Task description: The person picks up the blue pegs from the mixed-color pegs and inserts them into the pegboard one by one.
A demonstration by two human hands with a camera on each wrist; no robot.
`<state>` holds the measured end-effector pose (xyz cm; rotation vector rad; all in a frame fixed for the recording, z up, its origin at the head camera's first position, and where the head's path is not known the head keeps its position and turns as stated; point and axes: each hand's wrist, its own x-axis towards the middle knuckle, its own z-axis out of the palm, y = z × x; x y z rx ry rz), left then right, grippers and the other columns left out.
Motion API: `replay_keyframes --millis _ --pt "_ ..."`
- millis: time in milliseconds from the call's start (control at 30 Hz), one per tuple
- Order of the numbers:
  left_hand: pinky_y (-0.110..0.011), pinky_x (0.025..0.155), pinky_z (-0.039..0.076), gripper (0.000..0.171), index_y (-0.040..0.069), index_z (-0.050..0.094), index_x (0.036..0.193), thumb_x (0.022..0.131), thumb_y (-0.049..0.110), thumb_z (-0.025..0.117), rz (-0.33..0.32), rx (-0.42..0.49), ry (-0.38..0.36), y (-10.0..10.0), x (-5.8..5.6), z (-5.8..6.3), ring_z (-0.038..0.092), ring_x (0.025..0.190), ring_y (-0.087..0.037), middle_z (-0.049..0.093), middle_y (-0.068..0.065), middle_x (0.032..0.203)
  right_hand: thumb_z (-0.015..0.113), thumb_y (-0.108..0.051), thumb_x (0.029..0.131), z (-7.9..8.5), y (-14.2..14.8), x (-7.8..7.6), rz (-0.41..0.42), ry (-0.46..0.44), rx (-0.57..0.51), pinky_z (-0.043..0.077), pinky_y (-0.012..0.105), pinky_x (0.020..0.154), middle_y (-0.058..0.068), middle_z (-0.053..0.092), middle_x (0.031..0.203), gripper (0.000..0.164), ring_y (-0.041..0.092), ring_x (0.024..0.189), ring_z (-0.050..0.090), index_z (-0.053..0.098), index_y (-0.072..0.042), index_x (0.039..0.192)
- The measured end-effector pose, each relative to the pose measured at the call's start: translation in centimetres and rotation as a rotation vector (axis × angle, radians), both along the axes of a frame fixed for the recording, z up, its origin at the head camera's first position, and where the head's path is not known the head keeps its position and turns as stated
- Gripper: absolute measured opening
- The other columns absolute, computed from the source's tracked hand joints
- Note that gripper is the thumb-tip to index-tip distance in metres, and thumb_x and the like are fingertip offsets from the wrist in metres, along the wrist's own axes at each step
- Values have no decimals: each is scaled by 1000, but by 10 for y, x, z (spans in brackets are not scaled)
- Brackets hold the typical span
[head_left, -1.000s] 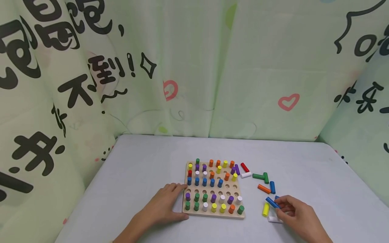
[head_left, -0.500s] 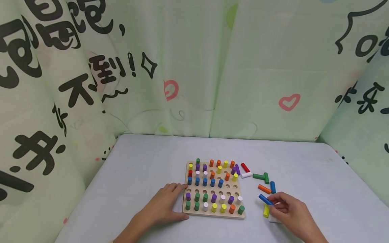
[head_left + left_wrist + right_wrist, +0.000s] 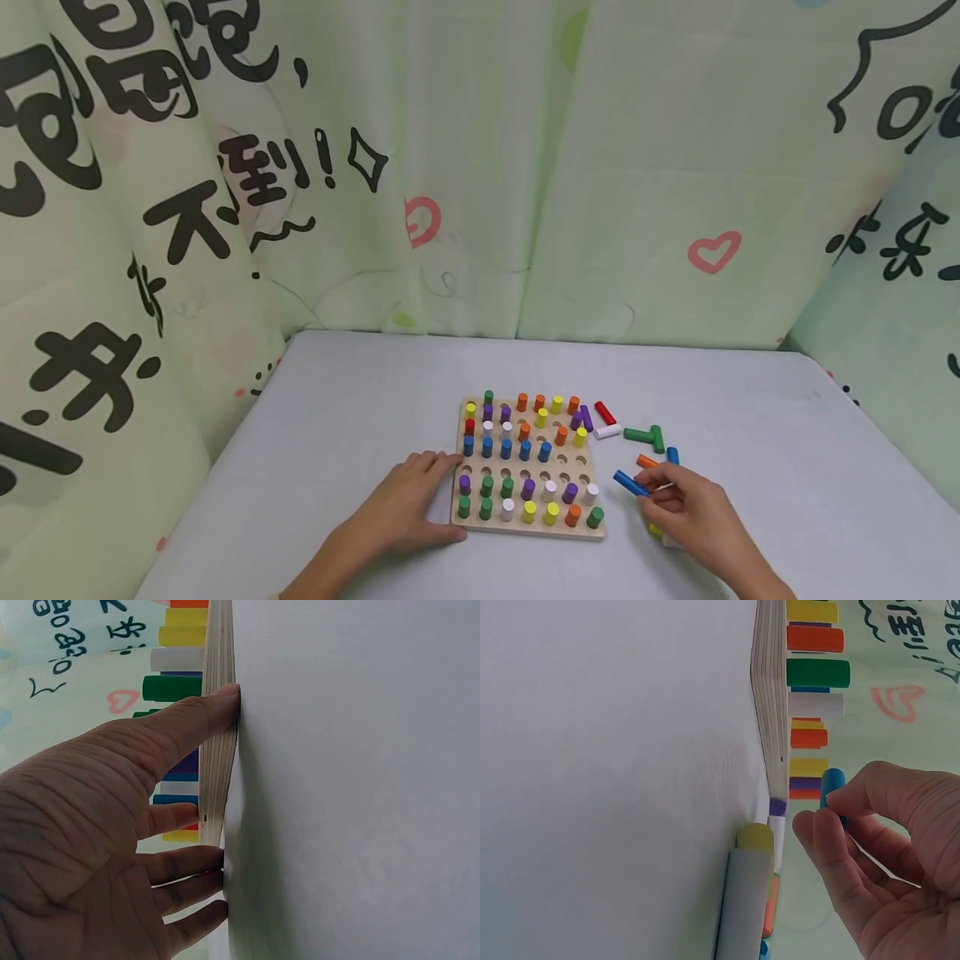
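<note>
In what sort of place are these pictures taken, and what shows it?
Probably a curtained-off tabletop corner indoors, perhaps for play or filming. Pale green curtains with printed characters and hearts enclose the back and sides of a pale table, where a wooden pegboard holds coloured pegs.

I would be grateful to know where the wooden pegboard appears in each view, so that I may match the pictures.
Head: the wooden pegboard lies at the lower middle.
Left wrist: the wooden pegboard shows edge-on, left of centre, running down from the top.
Right wrist: the wooden pegboard shows edge-on, upper right of centre.
Shared landmark: green curtain with black writing.
</note>
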<state>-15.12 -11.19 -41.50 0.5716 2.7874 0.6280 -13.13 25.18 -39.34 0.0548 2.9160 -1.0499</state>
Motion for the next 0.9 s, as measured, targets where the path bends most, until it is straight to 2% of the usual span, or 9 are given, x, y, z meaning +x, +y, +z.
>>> replay_keyframes --millis 400,900 --pt "-54 108 47 91 16 49 149 76 56 85 3 16 14 0 3 0 54 125 -29 58 -11 139 78 1 85 2 -15 -7 64 39 -62 61 25 72 7 70 99 23 15 82 68 69 -1 106" --pt "-54 108 47 91 17 49 149 76 59 84 -2 7 16 0 2 -1 53 125 -29 57 -11 139 77 0 87 3 -32 -19 117 78 -84 61 25 72 4 71 100 20 14 83 68 71 -2 107"
